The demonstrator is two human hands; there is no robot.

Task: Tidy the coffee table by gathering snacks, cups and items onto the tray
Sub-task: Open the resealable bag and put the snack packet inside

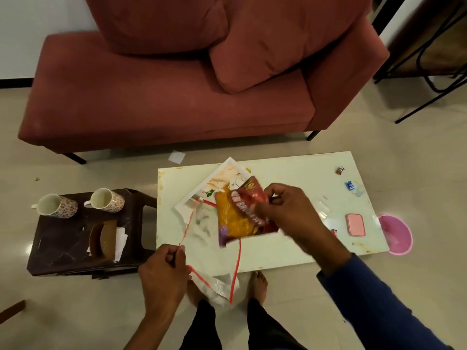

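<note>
Orange and red, a snack packet (240,213) is held above the white coffee table (298,173) by the right hand (285,210), whose fingers are pinched on the packet's upper end. A clear plastic bag with a red rim (202,228) is held open beneath it, its near edge gripped in the closed fingers of the left hand (163,272), which hangs just off the table's near edge. A white-framed tray with a printed picture (222,180) is seen lying askew on the table's far left part, partly hidden behind the packet. Two small wrapped sweets (350,185) are scattered near the table's far right corner, and a pink rectangular case (355,224) is set by its right edge, well apart from the tray. Two floral mugs (106,200) are placed side by side on a dark stool (63,253) left of the table, with a brown holder of paper napkins (104,239) just in front of them. A pink bin (398,234) is seen on the floor at the table's right, and a red sofa (164,97) is seen beyond.
</note>
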